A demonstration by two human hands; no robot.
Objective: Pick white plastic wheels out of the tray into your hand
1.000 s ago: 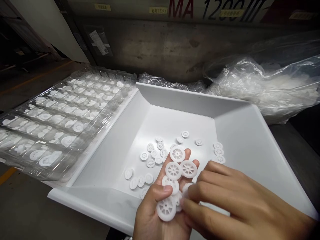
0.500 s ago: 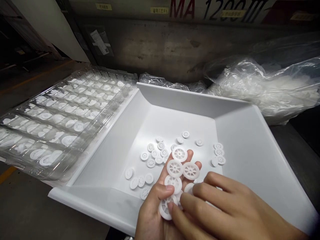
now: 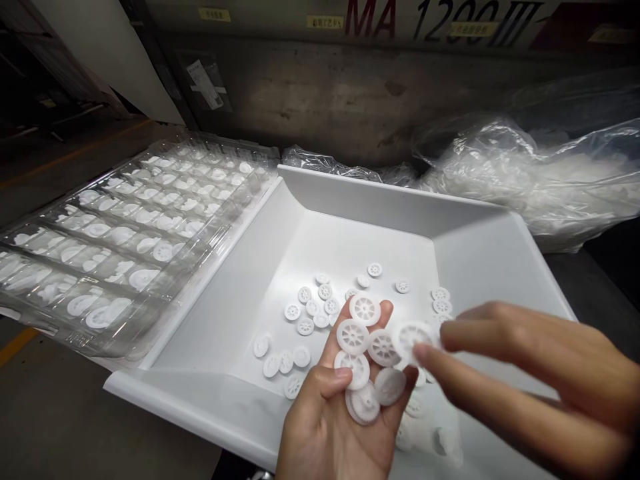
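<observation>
My left hand (image 3: 330, 407) is palm up over the grey-white bin (image 3: 350, 230), cupping several white plastic gears (image 3: 353, 336) with spoked centres. Its thumb presses on one of them. Just right of that palm, my right hand (image 3: 535, 373) pinches a single white gear (image 3: 413, 341) between thumb and fingers; this hand is somewhat blurred. More small white gears (image 3: 305, 326) lie scattered on the bin floor, some partly hidden behind my hands.
Left of the bin stands a clear plastic tray (image 3: 200, 247) with rows of compartments holding white parts. A transparent bag (image 3: 550, 180) of white pieces lies at the back right. Behind is a machine panel (image 3: 320, 87) with lettering.
My right hand has lifted a gear off the left palm and moved to the right with it. The gears beneath are now more visible. The left hand has barely moved.
</observation>
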